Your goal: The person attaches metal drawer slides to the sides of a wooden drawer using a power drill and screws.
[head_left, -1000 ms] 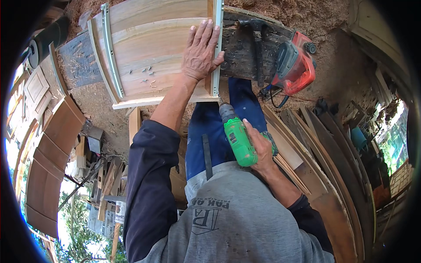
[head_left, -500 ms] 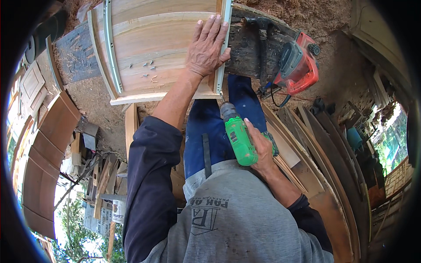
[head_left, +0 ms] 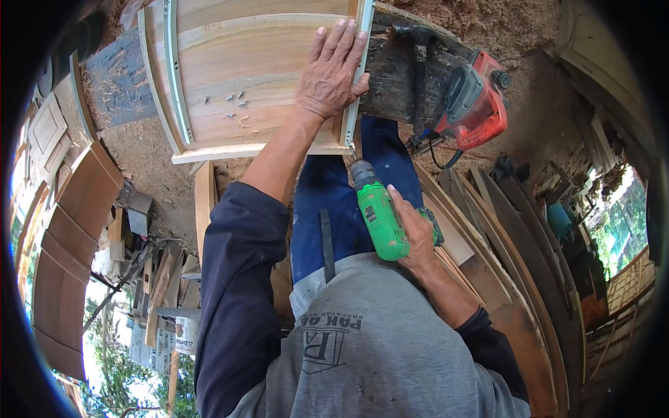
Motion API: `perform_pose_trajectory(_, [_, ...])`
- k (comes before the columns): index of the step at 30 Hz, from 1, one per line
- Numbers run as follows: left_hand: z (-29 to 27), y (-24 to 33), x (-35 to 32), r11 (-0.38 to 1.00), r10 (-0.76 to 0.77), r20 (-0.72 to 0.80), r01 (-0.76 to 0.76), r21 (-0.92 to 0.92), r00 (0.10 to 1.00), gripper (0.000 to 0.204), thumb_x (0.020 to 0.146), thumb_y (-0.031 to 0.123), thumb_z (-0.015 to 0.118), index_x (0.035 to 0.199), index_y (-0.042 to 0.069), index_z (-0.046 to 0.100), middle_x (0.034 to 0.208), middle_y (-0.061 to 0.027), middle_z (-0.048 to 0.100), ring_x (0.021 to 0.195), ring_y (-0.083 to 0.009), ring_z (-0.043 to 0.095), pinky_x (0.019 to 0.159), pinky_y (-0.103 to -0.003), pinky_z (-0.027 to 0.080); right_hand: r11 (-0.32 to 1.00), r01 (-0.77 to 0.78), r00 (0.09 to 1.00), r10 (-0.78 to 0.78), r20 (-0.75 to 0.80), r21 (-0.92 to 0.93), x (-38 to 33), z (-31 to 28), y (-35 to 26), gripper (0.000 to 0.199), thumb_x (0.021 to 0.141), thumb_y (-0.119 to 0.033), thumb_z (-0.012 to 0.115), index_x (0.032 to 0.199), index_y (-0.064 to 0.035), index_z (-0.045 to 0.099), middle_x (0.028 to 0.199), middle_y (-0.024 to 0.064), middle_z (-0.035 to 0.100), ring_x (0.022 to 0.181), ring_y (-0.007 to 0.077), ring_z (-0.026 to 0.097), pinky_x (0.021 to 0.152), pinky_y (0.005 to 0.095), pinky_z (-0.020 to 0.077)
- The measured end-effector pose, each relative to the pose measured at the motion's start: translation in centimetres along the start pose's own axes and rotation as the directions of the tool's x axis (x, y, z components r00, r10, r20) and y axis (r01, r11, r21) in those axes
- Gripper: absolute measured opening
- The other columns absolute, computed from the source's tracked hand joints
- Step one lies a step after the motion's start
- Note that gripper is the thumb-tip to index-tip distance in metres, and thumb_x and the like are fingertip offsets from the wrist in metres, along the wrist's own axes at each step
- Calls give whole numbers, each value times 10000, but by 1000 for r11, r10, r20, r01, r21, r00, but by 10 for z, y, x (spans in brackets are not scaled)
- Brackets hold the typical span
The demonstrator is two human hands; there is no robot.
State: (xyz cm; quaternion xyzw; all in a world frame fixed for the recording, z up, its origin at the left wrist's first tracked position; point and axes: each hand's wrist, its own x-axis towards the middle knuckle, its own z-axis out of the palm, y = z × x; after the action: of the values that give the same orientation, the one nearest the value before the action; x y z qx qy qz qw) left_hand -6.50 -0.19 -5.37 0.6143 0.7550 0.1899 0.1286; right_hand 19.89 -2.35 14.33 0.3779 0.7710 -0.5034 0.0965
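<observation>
The wooden panel (head_left: 258,76), pale and curved along its edges, lies flat on a dark weathered plank (head_left: 404,83) over sawdust-strewn ground, with a metal rail (head_left: 354,76) along its right edge and another on its left. The left hand (head_left: 333,73) presses flat on the panel beside the right rail, fingers spread and grasping nothing. The right hand (head_left: 417,233) is clenched around a green cordless drill (head_left: 380,216) whose bit points at the rail's near end, while a red power saw (head_left: 474,101) rests on the plank and small screws (head_left: 233,104) lie loose on the panel.

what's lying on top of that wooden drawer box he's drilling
The left hand lies flat on the wooden drawer box, beside the metal rail. A few loose screws lie on the panel. What is under the palm is hidden.
</observation>
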Motion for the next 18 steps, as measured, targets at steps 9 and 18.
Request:
perform_pose_trajectory(9, [0,-1,-1,1000,-2,7,2,6,1000,763,890,438,606,1529,70,408,1601,-155,364,1519,-288,276,1264,-482,140,1000,-22,1000,22,15,-22,2,2,-2,777,865,-300,746,1509,-14,419,1058,185,688,908,344,707,762,412,569])
perform_pose_trajectory(18, [0,-1,-1,1000,-8,15,8,5,1000,771,888,436,611,1536,75,401,1607,-149,358,1520,-285,274,1264,-475,142,999,-46,999,47,19,-9,3,1,-3,778,849,-269,757,1505,-17,424,1099,197,693,943,346,712,774,410,575])
